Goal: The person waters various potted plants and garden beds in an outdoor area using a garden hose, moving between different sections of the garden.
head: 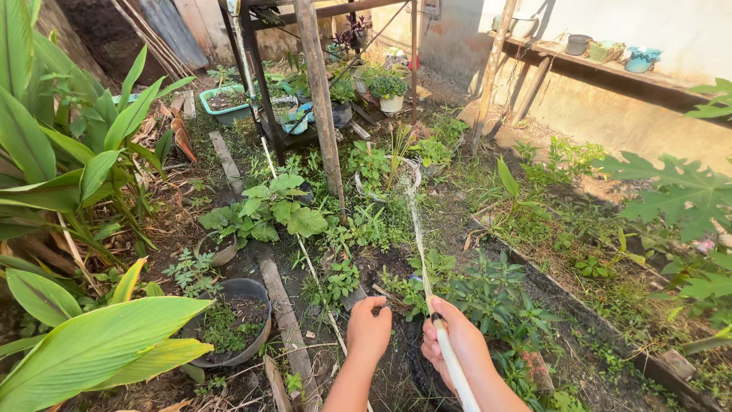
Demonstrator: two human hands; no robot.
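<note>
open air lay above the low plants ahead of the hands. the wooden post stood in the way beyond, and broad leaves crowded the left side.

Home garden: potted plants, soil

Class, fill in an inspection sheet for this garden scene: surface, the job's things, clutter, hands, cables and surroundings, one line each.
Surface: bare soil with weeds; wooden planks lie along the ground.
Job's things: white hose sprays a water stream toward a white pot of green shoots.
Clutter: dark pot with small plants, green tub, dry leaves.
Hands: right hand grips the hose end; left hand is a loose fist, holding nothing visible.
Cables: thin white line runs along the ground; its kind is unclear.
Surroundings: wooden post, wall shelf with pots, broad-leaved plants.
</note>
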